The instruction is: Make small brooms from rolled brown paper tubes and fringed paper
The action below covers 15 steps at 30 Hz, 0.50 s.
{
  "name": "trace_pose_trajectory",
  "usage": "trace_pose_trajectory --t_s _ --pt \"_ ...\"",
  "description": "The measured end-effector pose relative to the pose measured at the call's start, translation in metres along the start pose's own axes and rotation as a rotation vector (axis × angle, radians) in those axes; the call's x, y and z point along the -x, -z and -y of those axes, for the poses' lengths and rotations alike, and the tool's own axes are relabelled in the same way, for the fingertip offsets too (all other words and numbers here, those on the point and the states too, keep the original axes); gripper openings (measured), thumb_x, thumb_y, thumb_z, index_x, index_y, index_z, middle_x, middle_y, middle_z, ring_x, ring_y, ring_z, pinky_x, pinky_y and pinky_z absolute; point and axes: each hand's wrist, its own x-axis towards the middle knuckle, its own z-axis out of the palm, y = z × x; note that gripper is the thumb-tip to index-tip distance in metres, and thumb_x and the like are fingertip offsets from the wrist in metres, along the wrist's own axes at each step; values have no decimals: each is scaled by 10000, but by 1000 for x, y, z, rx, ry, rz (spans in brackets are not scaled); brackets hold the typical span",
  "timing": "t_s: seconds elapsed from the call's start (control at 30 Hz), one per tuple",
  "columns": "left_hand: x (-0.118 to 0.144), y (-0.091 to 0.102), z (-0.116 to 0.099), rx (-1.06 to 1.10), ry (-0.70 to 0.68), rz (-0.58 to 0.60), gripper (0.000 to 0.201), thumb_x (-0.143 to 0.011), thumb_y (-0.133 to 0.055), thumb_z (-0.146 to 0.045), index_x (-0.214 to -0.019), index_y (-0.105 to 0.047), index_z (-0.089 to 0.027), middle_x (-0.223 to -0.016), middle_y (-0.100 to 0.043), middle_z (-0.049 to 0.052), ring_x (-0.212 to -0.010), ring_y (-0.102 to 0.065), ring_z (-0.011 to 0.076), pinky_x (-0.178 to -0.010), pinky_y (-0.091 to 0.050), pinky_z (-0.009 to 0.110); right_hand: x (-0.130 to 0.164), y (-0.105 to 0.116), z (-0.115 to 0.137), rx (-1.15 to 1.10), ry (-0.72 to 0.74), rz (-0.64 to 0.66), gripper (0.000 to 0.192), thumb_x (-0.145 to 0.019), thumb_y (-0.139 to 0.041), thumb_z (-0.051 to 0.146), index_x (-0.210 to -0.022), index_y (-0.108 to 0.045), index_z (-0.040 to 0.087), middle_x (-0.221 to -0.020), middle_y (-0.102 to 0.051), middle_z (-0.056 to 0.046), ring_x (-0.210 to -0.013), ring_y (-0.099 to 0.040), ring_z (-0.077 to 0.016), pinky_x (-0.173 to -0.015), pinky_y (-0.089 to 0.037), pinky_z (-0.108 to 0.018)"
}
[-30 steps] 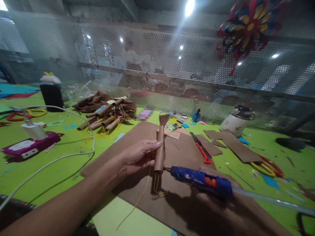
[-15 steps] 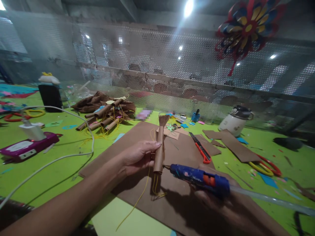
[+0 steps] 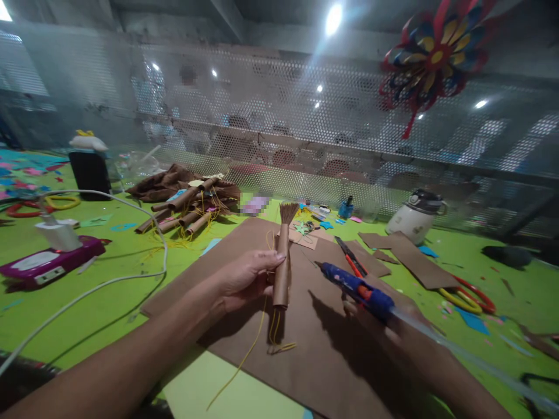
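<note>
My left hand pinches a rolled brown paper tube with a fringed top, held upright over a large sheet of brown paper. Yellow string hangs from the tube's lower end and past my fingers. On the right, my right hand is wrapped round a blue hot glue gun, with a clear glue stick running out of its back. The gun's nozzle points up and left, apart from the tube.
A red utility knife lies on the brown paper. Scissors, paper scraps and a white bottle are at the right. Several finished-looking tubes are piled at the back left. A white cable loops near a purple power strip.
My right hand has drawn the glue gun up and away from the tube's lower edge, tilting the nozzle upward. My left hand and the tube have stayed nearly still.
</note>
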Motion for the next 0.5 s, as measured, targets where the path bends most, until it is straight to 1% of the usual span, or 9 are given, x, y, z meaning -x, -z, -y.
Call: trace_pose_trajectory --t_s 0.1,0.17,0.2,0.27,0.33,0.4,0.43,0.5 --pt "1 -1 1 -36 -11 15 256 -734 -717 -300 -842 -589 -107 -749 -595 53 -635 -525 116 -630 -433 256 -5 -9 -18 71 62 82 293 -818 -535 347 -1046 -635 191 -1001 -655 -111 -879 -642 -242 -747 -534 -345" --pt "3 -2 0 -66 -22 47 268 -743 -709 -322 -858 -582 -116 -765 -596 53 -651 -545 124 -644 -441 262 -7 -16 -34 134 87 101 330 -796 -554 282 -1106 -621 192 -1140 -599 -135 -1046 -582 -272 -865 -489 -391" --pt "3 -2 -1 -78 -27 66 276 -742 -709 -335 -860 -577 -122 -768 -598 54 -667 -561 136 -661 -449 273 -8 -18 -41 166 95 113 342 -784 -555 247 -1114 -623 192 -1177 -577 -142 -1105 -545 -284 -907 -462 -406" --pt "5 -4 -2 -92 -48 90 300 -729 -718 -357 -859 -573 -129 -767 -606 58 -704 -591 164 -696 -463 298 -10 -19 -54 226 92 160 369 -753 -572 209 -1117 -632 188 -1185 -563 -151 -1147 -500 -304 -938 -430 -436" --pt "7 -5 -3 -87 -82 100 321 -713 -730 -365 -869 -581 -128 -772 -614 63 -720 -603 175 -715 -470 308 -11 -13 -59 272 66 215 397 -714 -618 205 -1110 -638 191 -1160 -574 -152 -1129 -493 -322 -925 -427 -470" --pt "7 -5 -3 -73 -123 96 329 -708 -736 -361 -889 -591 -128 -782 -619 62 -710 -606 168 -709 -472 300 -11 -2 -52 290 52 221 389 -708 -629 193 -1096 -640 203 -1172 -574 -149 -1131 -480 -326 -922 -417 -502" --pt "7 -6 -3 -66 -141 94 324 -712 -733 -361 -892 -592 -131 -780 -620 60 -705 -609 167 -699 -472 297 -12 4 -43 276 60 194 362 -725 -611 184 -1085 -641 205 -1183 -572 -147 -1143 -472 -321 -932 -406 -511" --pt "6 -7 -2 -60 -173 87 302 -730 -716 -366 -884 -584 -142 -762 -625 56 -695 -614 171 -685 -472 297 -14 14 -16 186 85 118 297 -784 -552 182 -1068 -639 197 -1186 -577 -142 -1155 -474 -295 -958 -390 -506"
